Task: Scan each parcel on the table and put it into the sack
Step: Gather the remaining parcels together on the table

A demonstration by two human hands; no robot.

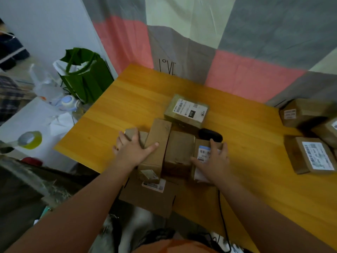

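Parcels crowd the middle of a wooden table [127,99], apparently bunched within easy reach of the black scanner [210,135] that lies just behind them, its cable trailing off the near edge. The person's left hand [135,149] lies flat with its fingers spread wide. The palm bridges a small box [134,134] and the long box [158,137] beside it, and it grips neither; the pose looks like steadying or herding the pile. The right hand [214,161] is laid over a labelled box [204,152], with the thumb out to the side and the fingers reaching the far edge. Whether they hook that edge cannot be told.

Both forearms stretch forward from the near side, wrists low. A plain box [179,148] sits between the two hands, a parcel with a white label [187,110] lies beyond them, and a flat box [149,198] overhangs the near edge. More parcels [310,154] wait well apart at the right. A green bag [85,77] stands beside the table's left corner (it may be the sack, though that is only a guess). By the look of it, no parcel is lifted yet.
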